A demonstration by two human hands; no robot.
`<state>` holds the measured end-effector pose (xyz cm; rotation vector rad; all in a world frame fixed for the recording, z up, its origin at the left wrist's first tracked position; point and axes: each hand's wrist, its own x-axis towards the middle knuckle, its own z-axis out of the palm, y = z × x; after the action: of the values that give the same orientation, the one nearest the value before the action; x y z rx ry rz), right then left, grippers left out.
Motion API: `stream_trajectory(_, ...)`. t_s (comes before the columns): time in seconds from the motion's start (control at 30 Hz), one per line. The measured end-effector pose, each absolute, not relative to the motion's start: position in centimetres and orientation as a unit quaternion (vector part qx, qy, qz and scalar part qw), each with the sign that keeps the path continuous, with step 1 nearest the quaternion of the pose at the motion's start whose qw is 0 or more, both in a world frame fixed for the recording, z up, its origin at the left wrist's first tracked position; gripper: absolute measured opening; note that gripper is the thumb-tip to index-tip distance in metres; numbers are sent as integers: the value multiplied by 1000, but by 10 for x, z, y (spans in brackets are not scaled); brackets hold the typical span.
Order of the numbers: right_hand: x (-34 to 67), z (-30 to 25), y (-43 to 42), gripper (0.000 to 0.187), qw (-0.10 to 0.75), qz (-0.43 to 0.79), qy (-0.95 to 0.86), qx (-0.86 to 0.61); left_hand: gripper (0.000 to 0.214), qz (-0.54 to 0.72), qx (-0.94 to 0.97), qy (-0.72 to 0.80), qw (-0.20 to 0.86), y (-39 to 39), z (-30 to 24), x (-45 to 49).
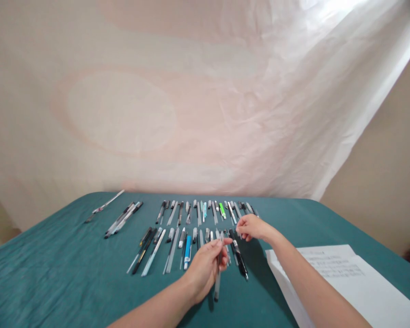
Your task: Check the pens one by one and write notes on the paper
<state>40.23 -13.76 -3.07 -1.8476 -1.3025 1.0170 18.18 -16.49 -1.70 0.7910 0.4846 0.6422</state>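
Lower centre, my left grip [207, 268] is holding a pen [217, 288]; my right grip [251, 227] I cannot tell. Lower right, paper [379, 291] bearing illegible print is lying on the green desk [71, 273].

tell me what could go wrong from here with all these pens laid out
The left hand, holding a clear pen, is close to the blue pen and might nudge it out of line. The right arm overlaps the paper in this view, so a low sweep could shift it.
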Motion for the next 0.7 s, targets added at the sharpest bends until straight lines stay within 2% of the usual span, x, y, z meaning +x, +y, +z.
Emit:
stream_trajectory(0.2,404,-39,-135,6,308,392,-507,-703,22,299,372,227,849,-165,-20,184)
stream_trajectory(0.4,406,-41,-133,13,293,369,-521,-712,22,313,376,203,848,-164,-22,184)
stream_trajectory(0.7,401,-37,-135,13,258,331,-529,-737,20,323,366,208,848,-163,-18,183)
